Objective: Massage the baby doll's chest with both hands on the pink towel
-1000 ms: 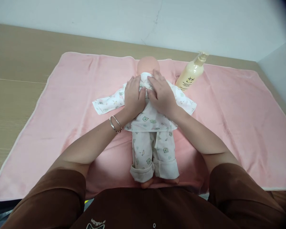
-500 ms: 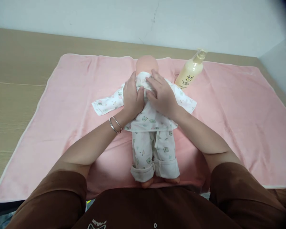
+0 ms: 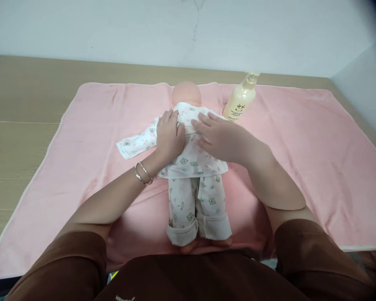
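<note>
A baby doll [image 3: 186, 93] lies lengthwise before me, its feet toward my body. It wears a white printed top [image 3: 191, 163] and white printed trousers [image 3: 182, 205] with rolled cuffs. My left hand [image 3: 170, 136] lies flat on the left side of the top, fingers stretched toward the doll's head. Over the right side of the chest is my right hand [image 3: 222, 136], fingers extended and slightly blurred; whether it touches the cloth I cannot tell. It hides the doll's right-hand sleeve. The other sleeve [image 3: 138, 142] spreads out flat to the left.
A pink blanket [image 3: 307, 167] with a pale edge lies under the doll on a wooden table [image 3: 21, 96]. A cream-coloured pump bottle [image 3: 240, 98] stands on it, right of the doll's head. Behind the table rises a white wall [image 3: 113, 33].
My right hand has turned more sideways across the doll's chest, its elbow swung outward. My left hand stays on the top. The whole view has shifted slightly.
</note>
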A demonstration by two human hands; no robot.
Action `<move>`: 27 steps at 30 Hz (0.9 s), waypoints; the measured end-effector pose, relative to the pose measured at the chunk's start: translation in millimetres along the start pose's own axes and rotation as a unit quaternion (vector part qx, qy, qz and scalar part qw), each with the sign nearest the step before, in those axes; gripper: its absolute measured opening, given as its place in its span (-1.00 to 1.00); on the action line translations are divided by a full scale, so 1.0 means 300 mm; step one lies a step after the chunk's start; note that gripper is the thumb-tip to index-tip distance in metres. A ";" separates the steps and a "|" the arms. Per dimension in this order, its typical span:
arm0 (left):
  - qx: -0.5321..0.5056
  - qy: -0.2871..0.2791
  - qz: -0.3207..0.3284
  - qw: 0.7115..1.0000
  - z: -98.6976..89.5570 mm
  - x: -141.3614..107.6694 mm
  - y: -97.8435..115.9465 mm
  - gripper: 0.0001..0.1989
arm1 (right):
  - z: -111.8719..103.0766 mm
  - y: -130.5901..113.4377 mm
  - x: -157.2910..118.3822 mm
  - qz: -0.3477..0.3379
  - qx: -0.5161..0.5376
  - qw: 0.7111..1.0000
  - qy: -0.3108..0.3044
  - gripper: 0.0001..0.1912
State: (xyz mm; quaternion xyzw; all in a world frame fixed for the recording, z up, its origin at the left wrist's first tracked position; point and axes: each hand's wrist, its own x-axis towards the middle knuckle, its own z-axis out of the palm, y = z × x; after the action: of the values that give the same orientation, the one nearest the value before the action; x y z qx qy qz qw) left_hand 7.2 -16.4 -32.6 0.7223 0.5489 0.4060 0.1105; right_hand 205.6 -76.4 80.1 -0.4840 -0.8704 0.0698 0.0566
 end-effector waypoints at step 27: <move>-0.705 -0.195 -0.299 0.613 0.119 0.463 0.585 -0.27 | -0.121 0.434 0.124 0.133 0.016 0.975 0.176 -0.26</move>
State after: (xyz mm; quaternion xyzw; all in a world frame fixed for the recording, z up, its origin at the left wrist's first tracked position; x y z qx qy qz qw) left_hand 165.4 50.8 115.1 0.2799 0.2443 0.4625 0.8051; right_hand 300.9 25.6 93.9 -0.5989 -0.7737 0.0044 0.2068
